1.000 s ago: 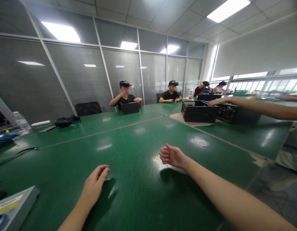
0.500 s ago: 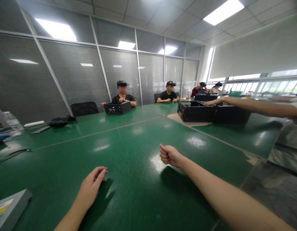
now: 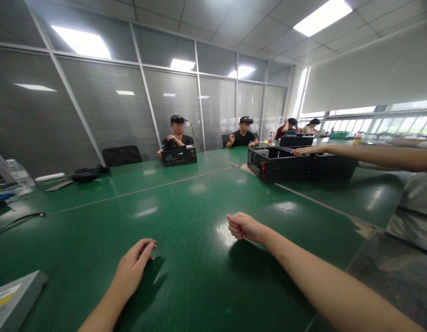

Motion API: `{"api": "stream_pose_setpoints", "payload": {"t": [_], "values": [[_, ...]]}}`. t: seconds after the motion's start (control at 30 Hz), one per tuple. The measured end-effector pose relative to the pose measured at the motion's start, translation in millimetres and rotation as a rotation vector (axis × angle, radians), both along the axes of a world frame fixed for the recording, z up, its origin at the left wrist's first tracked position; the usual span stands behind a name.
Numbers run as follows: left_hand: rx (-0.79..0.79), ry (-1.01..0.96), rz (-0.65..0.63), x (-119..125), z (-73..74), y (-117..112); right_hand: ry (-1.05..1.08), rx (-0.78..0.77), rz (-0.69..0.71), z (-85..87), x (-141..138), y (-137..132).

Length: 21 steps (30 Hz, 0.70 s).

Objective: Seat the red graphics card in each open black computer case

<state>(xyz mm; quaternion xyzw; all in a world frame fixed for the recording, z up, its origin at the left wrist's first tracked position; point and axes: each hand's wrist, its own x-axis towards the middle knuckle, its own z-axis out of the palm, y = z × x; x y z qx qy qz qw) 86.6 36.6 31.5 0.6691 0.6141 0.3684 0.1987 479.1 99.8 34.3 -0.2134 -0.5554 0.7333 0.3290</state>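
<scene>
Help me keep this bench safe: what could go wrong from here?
The co-worker's hand at the open black computer case might get scraped on the frame's edges. The left hand, if swung outward, could bump the grey box. The black cable, loose on the green table, might get snagged.

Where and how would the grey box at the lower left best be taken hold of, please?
Probably by its right edge: the grey box lies with that long, straight side facing the left hand, which could come in from the right. Its left part is cut off by the picture's edge.
</scene>
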Motion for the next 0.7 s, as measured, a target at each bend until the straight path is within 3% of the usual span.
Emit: {"api": "stream_pose_setpoints", "payload": {"t": [0.2,0.33,0.43,0.53,0.63,0.7], "values": [[0.032,0.008,0.017,8,7.5,-2,-0.166,0.199,-0.052,-0.5,-5,-5],[0.031,0.008,0.016,8,8.0,-2,-0.442,0.557,-0.303,10.0,-14,-25],[0.023,0.020,0.001,7,5.8,-2,-0.556,0.887,-0.564,46.1,-20,-39],[0.030,0.036,-0.013,6,3.5,-1,-0.693,1.111,-0.731,103.2,-16,-18],[0.034,0.038,-0.015,6,1.9,-1,-0.962,1.118,-0.855,155.9,1,42],[0.032,0.031,-0.018,6,1.2,0,-1.159,0.977,-0.920,176.4,14,87]]}}
